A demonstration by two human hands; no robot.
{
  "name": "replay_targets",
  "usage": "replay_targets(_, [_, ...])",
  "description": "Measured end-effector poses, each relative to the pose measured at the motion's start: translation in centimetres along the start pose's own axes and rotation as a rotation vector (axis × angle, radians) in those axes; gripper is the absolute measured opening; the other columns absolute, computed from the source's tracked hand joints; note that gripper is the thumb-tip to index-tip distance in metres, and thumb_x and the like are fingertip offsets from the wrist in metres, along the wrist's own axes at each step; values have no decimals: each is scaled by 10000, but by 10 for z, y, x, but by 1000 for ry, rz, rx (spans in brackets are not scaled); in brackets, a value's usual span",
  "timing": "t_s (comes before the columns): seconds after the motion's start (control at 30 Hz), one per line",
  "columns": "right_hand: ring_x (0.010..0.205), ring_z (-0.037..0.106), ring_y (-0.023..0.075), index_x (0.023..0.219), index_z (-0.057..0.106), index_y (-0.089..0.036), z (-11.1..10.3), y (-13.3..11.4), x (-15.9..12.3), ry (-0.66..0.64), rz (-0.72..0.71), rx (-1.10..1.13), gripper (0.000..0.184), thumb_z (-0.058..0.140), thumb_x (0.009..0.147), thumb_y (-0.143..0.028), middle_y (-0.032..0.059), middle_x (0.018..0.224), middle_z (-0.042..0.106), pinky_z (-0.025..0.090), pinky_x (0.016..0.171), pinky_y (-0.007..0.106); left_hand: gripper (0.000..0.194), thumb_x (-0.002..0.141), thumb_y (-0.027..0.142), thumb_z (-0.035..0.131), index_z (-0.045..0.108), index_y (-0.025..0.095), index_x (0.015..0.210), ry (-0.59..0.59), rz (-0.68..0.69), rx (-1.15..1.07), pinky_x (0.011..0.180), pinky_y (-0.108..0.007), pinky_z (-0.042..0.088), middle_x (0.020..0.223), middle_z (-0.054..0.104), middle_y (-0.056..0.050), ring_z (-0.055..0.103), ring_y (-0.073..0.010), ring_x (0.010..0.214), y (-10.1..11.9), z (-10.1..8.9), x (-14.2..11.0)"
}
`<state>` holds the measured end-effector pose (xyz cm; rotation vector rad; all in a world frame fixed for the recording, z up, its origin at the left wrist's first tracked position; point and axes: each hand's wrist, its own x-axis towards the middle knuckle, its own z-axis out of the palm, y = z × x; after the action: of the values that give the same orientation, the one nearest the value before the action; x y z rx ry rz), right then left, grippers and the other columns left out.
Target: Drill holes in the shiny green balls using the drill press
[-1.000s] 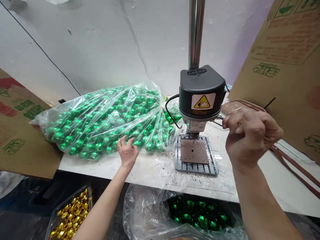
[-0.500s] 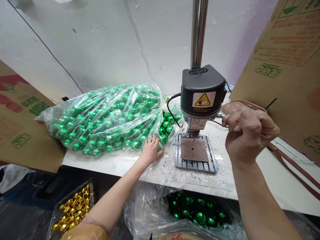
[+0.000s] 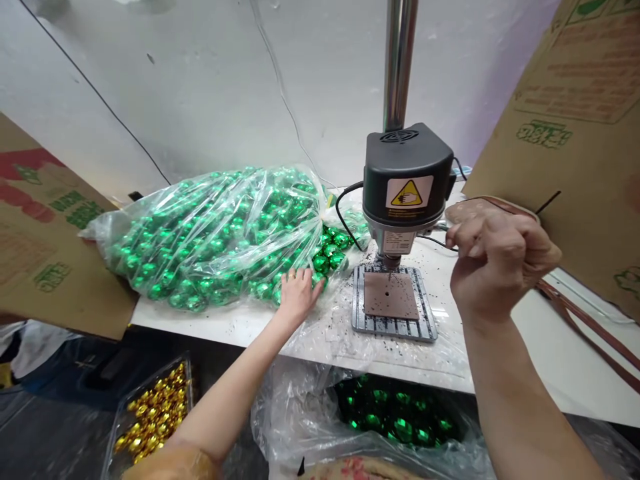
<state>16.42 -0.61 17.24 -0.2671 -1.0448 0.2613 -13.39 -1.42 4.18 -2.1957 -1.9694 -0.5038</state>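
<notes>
My left hand (image 3: 299, 294) lies with fingers apart on the shiny green faceted balls at the mouth of a big clear plastic bag (image 3: 215, 227). Loose green balls (image 3: 331, 251) spill from the bag's open end, just beyond my fingertips. My right hand (image 3: 500, 257) is closed in a fist at the right side of a black bench drill press (image 3: 407, 177), around its lever, which is mostly hidden by the fingers. Under the drill chuck (image 3: 391, 262), a brown square plate (image 3: 391, 295) with a small dark hole lies on the grooved metal base (image 3: 430, 327). No ball sits on the plate.
Dark shavings are scattered around the base on the white table (image 3: 227, 329). Cardboard boxes stand left (image 3: 55, 240) and right (image 3: 560, 153). Below the table edge are a plastic-lined container of green balls (image 3: 400, 413) and a clear tray of gold balls (image 3: 155, 413). Brown straps (image 3: 590, 327) lie at right.
My left hand has shifted slightly left over the green balls, its fingers now more on them. The right fist stays in place by the drill press. The whole view has tilted a little.
</notes>
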Motion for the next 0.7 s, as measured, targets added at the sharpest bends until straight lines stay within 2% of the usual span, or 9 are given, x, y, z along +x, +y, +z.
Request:
replay_targets(0.07, [414, 396, 50, 505, 368, -194, 1, 0, 0, 12, 6, 3, 389, 591, 810, -102, -74, 438, 367, 344, 479, 269, 258, 1033, 362, 514, 693, 180, 1066, 67, 46, -139, 1106, -484, 420, 1087, 698, -165, 599, -358, 1212, 13, 3, 26])
replay_targets(0.13, [404, 377, 46, 508, 364, -198, 1, -1, -1, 21, 2, 7, 394, 593, 816, -105, -81, 435, 345, 348, 463, 265, 231, 1034, 266, 498, 703, 197, 1114, 74, 74, -299, 1066, -422, 444, 1112, 691, -141, 623, -313, 1148, 25, 9, 51])
replay_targets(0.2, [408, 377, 46, 512, 367, -197, 1, -1, -1, 23, 9, 6, 390, 591, 819, -110, -81, 438, 344, 355, 463, 263, 224, 1007, 217, 547, 709, 217, 1162, 7, 20, -399, 1006, -391, 470, 1118, 690, -123, 645, -291, 1082, 36, 19, 72])
replay_targets(0.3, [415, 388, 48, 510, 366, -193, 1, -1, -1, 13, 11, 4, 395, 594, 822, -113, -77, 441, 345, 352, 466, 262, 167, 939, 245, 683, 742, 223, 1093, -112, -64, -406, 939, -387, 489, 1016, 694, -108, 657, -306, 1034, 49, 34, 89])
replay_targets(0.43, [408, 399, 49, 519, 366, -193, -1, 1, 0, -12, -9, -1, 404, 608, 836, -129, -78, 436, 352, 364, 472, 264, 248, 830, 280, 815, 753, 232, 1065, -168, -75, -404, 893, -377, 508, 962, 669, -90, 668, -308, 993, 59, 44, 84])
replay_targets(0.5, [414, 407, 50, 526, 369, -193, -1, 1, 0, -17, -14, -3, 401, 603, 846, -132, -78, 442, 358, 364, 474, 265, 281, 872, 279, 761, 733, 231, 1148, -165, -92, -404, 890, -381, 518, 1050, 650, -104, 677, -286, 967, 60, 42, 76])
replay_targets(0.57, [420, 406, 52, 530, 379, -194, -1, 0, -1, -14, -5, 1, 398, 603, 852, -129, -80, 449, 340, 358, 461, 263, 282, 920, 283, 685, 709, 230, 1196, -69, -131, -495, 938, -395, 521, 1140, 624, -114, 673, -268, 1002, 60, 35, 67])
replay_targets(0.63, [423, 393, 51, 533, 386, -194, -1, 0, -3, -5, 11, 4, 398, 606, 857, -126, -83, 457, 313, 353, 449, 261, 284, 923, 329, 673, 689, 237, 1190, 71, -192, -770, 969, -394, 530, 1155, 619, -96, 663, -246, 1030, 60, 25, 58])
replay_targets(0.7, [426, 385, 48, 533, 378, -192, -1, -1, -4, 4, 19, 1, 406, 607, 861, -124, -84, 464, 295, 351, 448, 259, 328, 915, 449, 677, 660, 249, 1174, 135, -280, -1199, 928, -393, 567, 1094, 634, -63, 668, -217, 970, 62, 15, 48])
